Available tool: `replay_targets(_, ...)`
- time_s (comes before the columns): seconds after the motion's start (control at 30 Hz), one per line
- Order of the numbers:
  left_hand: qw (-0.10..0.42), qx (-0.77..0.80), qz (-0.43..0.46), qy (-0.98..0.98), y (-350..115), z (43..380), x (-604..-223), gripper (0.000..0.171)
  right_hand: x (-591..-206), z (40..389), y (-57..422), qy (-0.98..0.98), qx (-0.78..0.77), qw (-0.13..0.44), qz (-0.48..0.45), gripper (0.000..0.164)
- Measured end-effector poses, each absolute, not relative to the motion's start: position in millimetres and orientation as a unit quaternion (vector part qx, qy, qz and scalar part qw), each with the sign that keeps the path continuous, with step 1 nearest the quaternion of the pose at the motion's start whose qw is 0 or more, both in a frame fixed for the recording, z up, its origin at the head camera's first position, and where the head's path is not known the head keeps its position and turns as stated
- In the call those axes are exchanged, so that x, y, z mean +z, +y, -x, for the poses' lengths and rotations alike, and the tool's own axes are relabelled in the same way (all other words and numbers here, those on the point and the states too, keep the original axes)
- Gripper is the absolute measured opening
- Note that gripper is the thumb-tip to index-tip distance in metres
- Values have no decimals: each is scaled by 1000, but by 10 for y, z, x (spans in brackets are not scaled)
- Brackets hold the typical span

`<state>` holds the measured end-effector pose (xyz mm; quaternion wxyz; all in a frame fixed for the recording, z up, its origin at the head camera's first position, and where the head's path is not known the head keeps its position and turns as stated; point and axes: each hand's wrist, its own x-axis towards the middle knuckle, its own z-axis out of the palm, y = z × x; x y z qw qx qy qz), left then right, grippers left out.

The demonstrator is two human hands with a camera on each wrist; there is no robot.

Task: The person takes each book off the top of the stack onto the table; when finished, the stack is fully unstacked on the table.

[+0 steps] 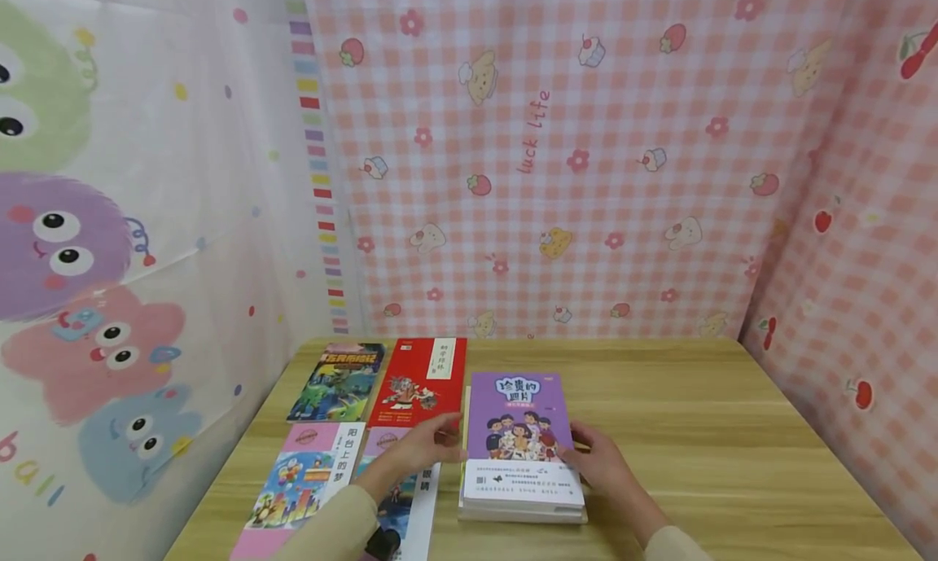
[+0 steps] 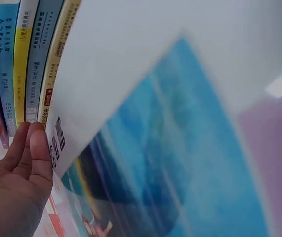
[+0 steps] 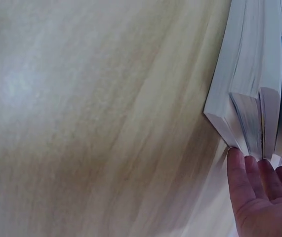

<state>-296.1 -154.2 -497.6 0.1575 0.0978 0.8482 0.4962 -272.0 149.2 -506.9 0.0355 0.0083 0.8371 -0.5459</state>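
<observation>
A stack of several books stands right of the table's centre, topped by a purple book (image 1: 516,414) with cartoon children and a white band. My left hand (image 1: 432,447) is at the stack's left side. In the left wrist view its fingertips touch the row of coloured spines (image 2: 29,74), the fingers slightly bent. On the opposite side is my right hand (image 1: 604,459). The right wrist view shows its fingers (image 3: 239,173) fairly straight, tips against the page edges (image 3: 247,118). Under my left forearm lies a blue-covered book (image 1: 399,504) with a white strip, partly hidden.
A pink and white book (image 1: 300,479), a green dinosaur book (image 1: 337,382) and a red book (image 1: 418,382) lie flat at the left. The wooden table (image 1: 703,431) extends to the right. Patterned curtains (image 1: 630,203) hang behind and at both sides.
</observation>
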Motion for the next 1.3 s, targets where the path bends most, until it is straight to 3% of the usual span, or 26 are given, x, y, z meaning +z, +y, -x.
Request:
replay_targets(0.43,175,481,-112,852,-1391,3012,-4969,76,-5016,2716,1563,853,-522,25,-20,57)
replay_targets(0.83,148,464,-95,868,-1176,3032,-4955,84,-4995,2756,1714,845,-533,9,-37,54)
replay_targets(1.17,173,461,-88,866,-1230,2928,-4986,91,-5029,2758,1753,787,-606,77,-85,48)
replay_targets(1.3,178,464,-85,863,-1255,2896,-5004,92,-4971,2717,1736,784,-611,75,-76,48)
